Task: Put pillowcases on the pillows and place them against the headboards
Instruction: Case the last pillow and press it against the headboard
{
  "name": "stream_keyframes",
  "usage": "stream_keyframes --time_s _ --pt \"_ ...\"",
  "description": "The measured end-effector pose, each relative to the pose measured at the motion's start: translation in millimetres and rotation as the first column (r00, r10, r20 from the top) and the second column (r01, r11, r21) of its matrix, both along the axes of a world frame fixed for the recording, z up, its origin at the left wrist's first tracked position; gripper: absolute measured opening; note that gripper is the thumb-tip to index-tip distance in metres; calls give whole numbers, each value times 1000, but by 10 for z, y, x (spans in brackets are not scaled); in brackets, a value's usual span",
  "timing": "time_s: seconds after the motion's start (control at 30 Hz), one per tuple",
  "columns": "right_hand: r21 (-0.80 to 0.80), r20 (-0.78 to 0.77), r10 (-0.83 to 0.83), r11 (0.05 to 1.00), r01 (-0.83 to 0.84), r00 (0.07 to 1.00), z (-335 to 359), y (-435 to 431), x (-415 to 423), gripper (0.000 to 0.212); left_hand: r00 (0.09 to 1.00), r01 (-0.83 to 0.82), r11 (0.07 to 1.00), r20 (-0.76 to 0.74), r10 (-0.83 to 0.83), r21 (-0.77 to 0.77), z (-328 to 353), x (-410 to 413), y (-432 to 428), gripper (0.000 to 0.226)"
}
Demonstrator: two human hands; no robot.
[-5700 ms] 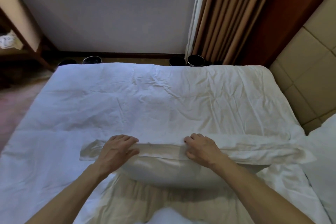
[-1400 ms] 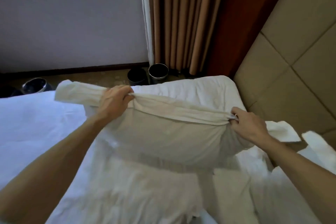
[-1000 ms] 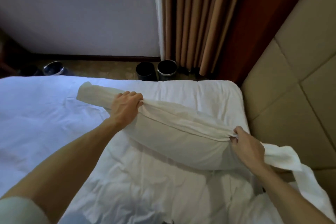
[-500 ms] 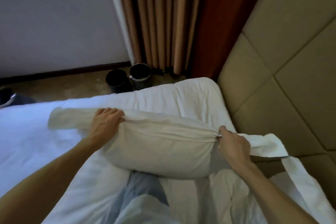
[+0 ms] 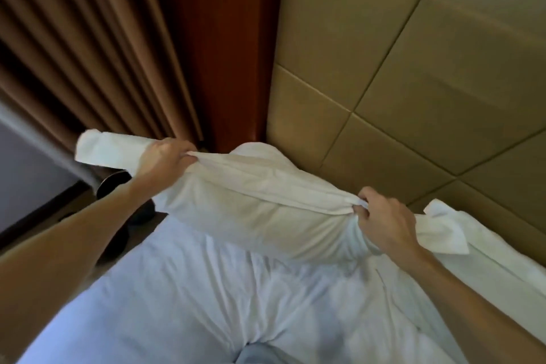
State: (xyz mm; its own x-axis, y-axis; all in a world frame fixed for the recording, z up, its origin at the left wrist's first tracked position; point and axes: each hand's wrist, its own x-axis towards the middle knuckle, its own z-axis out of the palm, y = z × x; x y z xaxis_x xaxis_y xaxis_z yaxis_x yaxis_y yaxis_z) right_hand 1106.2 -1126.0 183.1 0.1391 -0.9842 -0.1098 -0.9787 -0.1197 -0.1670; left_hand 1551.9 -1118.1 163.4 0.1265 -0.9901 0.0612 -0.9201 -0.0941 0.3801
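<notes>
A white pillow in its pillowcase (image 5: 260,216) hangs lifted above the bed (image 5: 206,304), close to the padded tan headboard (image 5: 413,83). My left hand (image 5: 165,156) grips the upper left edge of the case, with a loose flap sticking out past it. My right hand (image 5: 381,221) pinches the case's right end, and another flap trails off to the right. The pillow's far corner is near the headboard; contact with it is not clear. A second white pillow (image 5: 502,260) lies at the right against the headboard.
Brown curtains (image 5: 88,53) and a dark red wood panel (image 5: 224,53) stand left of the headboard. Dark round bins (image 5: 112,183) sit on the floor beside the bed. A knee in blue cloth (image 5: 260,354) shows at the bottom edge.
Both hands have carried the pillow from the middle of the bed up toward the headboard corner, lifting it off the sheet. The view has turned right toward the headboard.
</notes>
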Motion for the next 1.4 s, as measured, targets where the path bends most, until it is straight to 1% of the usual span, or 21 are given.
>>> stream_keyframes --time_s 0.1,0.2,0.33,0.47,0.57,0.63,0.73,0.8,0.83,0.87,0.9,0.93,0.97,1.0,1.03,1.07,1.1,1.13,1.23,1.33,1.4 --pt "-25 13 -134 991 135 991 157 -130 -132 8 987 156 988 33 -156 -19 45 -157 -493 13" --pt "-60 7 -249 967 249 969 310 -234 -350 7 955 283 957 107 -275 -59 128 -418 -975 17" --pt "-99 -32 -348 934 344 937 410 -338 -612 8 914 380 922 185 -362 -75 259 -821 -1607 18" --pt "-112 -25 -434 897 428 901 243 -343 -836 6 874 451 890 230 -428 -61 272 -1236 -2086 20" --pt "-115 -41 -529 845 522 848 22 -403 -966 5 838 488 873 292 -461 -22 129 -1558 -2374 20" --pt "-110 -74 -564 824 555 823 -139 -453 -1016 7 819 484 875 350 -455 7 -23 -1744 -2516 16" --pt "-107 -88 -613 789 605 785 -395 -489 -1067 11 829 469 882 367 -422 -43 -290 -1951 -2629 11" --pt "-113 -75 -622 782 613 779 -443 -520 -1068 15 854 439 894 353 -383 -93 -452 -2002 -2633 9" --pt "-153 -81 -590 804 575 803 -377 -577 -1052 20 869 412 905 344 -356 -105 -520 -2008 -2622 11" --pt "-242 -90 -521 838 488 849 -258 -666 -1032 26 883 388 914 330 -333 -117 -574 -2019 -2608 15" --pt "-379 -99 -435 848 371 895 -82 -800 -1012 34 900 374 915 297 -319 -153 -579 -2047 -2616 21" --pt "-510 -117 -353 824 248 928 153 -973 -967 46 918 362 907 253 -306 -217 -537 -2110 -2640 29" --pt "-565 -165 -290 811 151 943 397 -1167 -920 61 931 351 894 206 -301 -278 -461 -2203 -2667 40" --pt "-554 -243 -246 829 74 938 593 -1360 -886 79 939 343 885 147 -311 -316 -376 -2307 -2694 58" --pt "-508 -333 -223 861 24 916 706 -1526 -860 96 940 341 885 94 -328 -318 -299 -2420 -2722 79" --pt "-469 -407 -213 883 -3 888 737 -1641 -847 107 938 344 891 55 -344 -297 -243 -2530 -2750 98" --pt "-449 -449 -208 894 -18 869 699 -1707 -866 112 936 345 897 27 -352 -275 -237 -2622 -2761 109" --pt "-454 -472 -204 890 -38 858 615 -1755 -931 113 937 340 902 14 -349 -266 -264 -2687 -2766 114" --pt "-493 -525 -178 861 -127 833 439 -1847 -1153 110 947 312 903 18 -321 -296 -428 -2748 -2838 111" --pt "-463 -562 -154 873 -154 813 392 -1900 -1213 104 952 302 912 38 -304 -276 -460 -2771 -2849 112" --pt "-477 -551 -153 864 -159 821 399 -1879 -1203 104 950 312 916 80 -302 -251 -403 -2756 -2835 114"
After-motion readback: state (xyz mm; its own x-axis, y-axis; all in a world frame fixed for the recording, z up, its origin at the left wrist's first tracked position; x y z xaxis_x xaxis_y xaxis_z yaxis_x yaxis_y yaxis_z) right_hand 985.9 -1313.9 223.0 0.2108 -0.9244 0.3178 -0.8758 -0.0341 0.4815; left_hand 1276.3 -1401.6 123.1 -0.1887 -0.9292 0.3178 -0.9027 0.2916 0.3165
